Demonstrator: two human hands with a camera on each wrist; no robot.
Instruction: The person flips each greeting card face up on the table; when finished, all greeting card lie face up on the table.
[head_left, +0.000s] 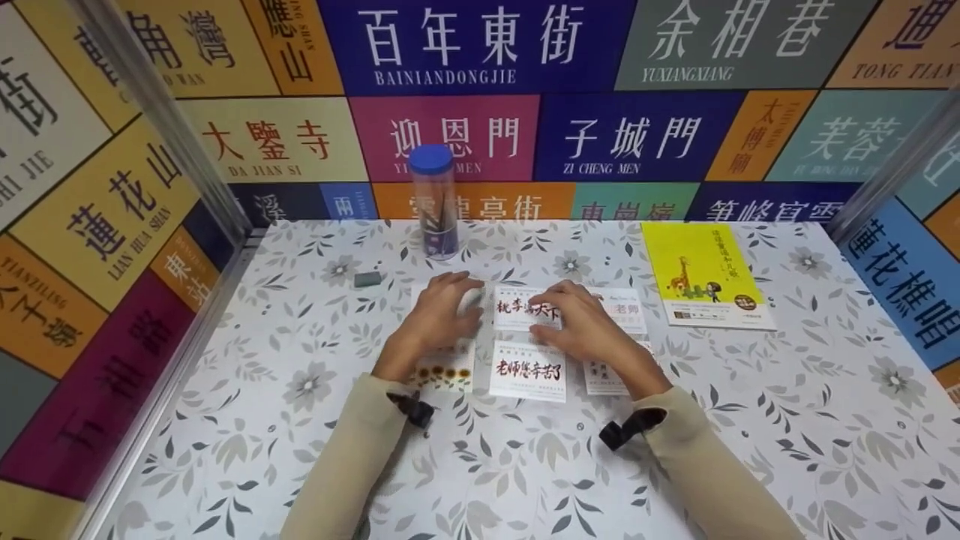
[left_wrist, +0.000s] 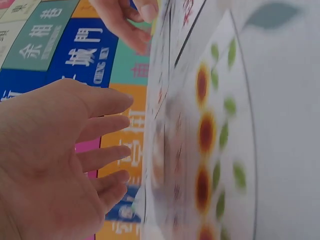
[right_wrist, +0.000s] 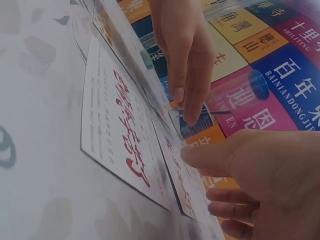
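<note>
Several printed cards lie in two rows on the table. My left hand (head_left: 441, 315) hovers over the left-hand cards, fingers loosely extended and holding nothing. Below it shows a sunflower card (head_left: 444, 375), whose upper part the hand hides in the head view. My right hand (head_left: 589, 326) is over the upper middle card (head_left: 516, 306) with red characters, partly covering it; the thumb and fingers are apart with nothing between them. Nearer me lies a second red-lettered card (head_left: 528, 369). Partly behind the right hand are an upper right card (head_left: 626, 311) and a lower right card (head_left: 604, 381).
Behind the cards stands a clear cylinder with a blue lid (head_left: 432, 202), dark sticks inside. A grey-green eraser-like block (head_left: 367, 280) lies left of it. At the right is a yellow booklet (head_left: 705, 274). Lettered panels (head_left: 442, 139) wall in the table's back and sides.
</note>
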